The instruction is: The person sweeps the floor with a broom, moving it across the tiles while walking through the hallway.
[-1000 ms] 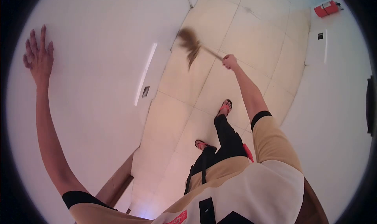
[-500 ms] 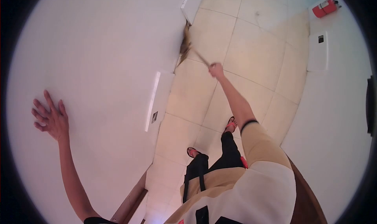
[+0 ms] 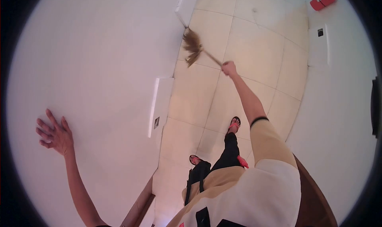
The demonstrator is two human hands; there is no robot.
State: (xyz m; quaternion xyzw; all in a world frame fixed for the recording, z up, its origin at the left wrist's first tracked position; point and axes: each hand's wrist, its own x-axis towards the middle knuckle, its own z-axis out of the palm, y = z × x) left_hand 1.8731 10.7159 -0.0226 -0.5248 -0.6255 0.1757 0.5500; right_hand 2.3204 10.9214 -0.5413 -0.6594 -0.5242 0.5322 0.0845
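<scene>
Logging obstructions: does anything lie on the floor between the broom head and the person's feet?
Nothing visible does. The right hand grips the broom, and only bare floor tiles show between its head and the feet.

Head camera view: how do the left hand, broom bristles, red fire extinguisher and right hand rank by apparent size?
1. left hand, nearest the camera
2. broom bristles
3. fire extinguisher, only slightly smaller-looking, so unsure
4. right hand, fisted on the broom handle, farther away
</scene>
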